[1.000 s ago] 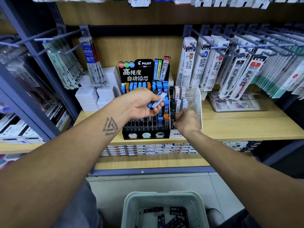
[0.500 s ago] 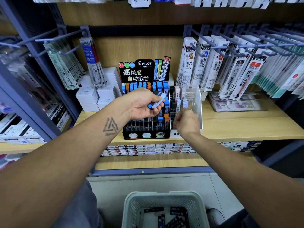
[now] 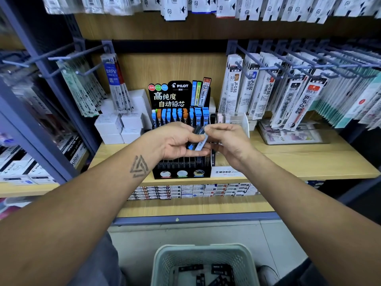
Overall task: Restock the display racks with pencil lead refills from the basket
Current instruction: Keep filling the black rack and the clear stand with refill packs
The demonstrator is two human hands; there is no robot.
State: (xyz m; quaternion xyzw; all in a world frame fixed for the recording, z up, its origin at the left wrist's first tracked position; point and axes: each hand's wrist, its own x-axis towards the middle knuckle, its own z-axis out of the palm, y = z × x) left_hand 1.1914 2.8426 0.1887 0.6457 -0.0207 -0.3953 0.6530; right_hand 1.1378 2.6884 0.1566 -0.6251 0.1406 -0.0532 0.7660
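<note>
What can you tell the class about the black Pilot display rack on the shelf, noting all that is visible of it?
The Pilot display rack is a black stepped stand, seemingly card or plastic, upright on the wooden shelf. Its headboard bears the white Pilot logo, Chinese lettering, three coloured dots and printed refill cases. Rows of slots hold upright lead refills, mostly blue-capped, a few orange. Three round pictures mark its front. Both hands hide its middle. A clear rack stands at its right.
</note>
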